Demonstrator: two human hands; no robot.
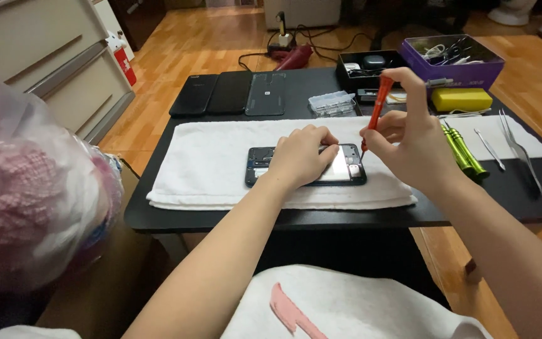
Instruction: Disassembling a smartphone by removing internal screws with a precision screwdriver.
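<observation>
Head view: I look down on a black tabletop (221, 220) with a white towel (208, 163) spread across it.
Opened phone (352, 171): lies flat on the towel near the centre of the frame, back cover off, insides showing; its middle is hidden under my left hand.
Left hand (299, 157): presses down on the phone, fingers curled and resting on its frame at the 12 o'clock edge; it pins the phone, wraps around nothing.
Right hand (409, 141): clenched around a red screwdriver (379, 107), held nearly upright, tip down at the phone's 3 o'clock end, top corner. I cannot tell whether the tip sits in a screw.
Green screwdrivers (465, 150): two, side by side on the towel's right strip, at 3 o'clock from the right hand.
Tweezers and probe (515, 147): further out at 3 o'clock, apart from the hand.
Clear parts box (332, 103): at 12 o'clock from the phone, just off the towel.
Three dark phone backs (230, 93): in a row at 11 o'clock.
Purple box (453, 59), black tray (368, 66), yellow block (462, 98): at 1 to 2 o'clock.
Risk, my judgement: the driver could slip if tilted and scratch the board; a loosened screw could vanish into the towel pile; weak pressure from the left hand would let the phone slide.
</observation>
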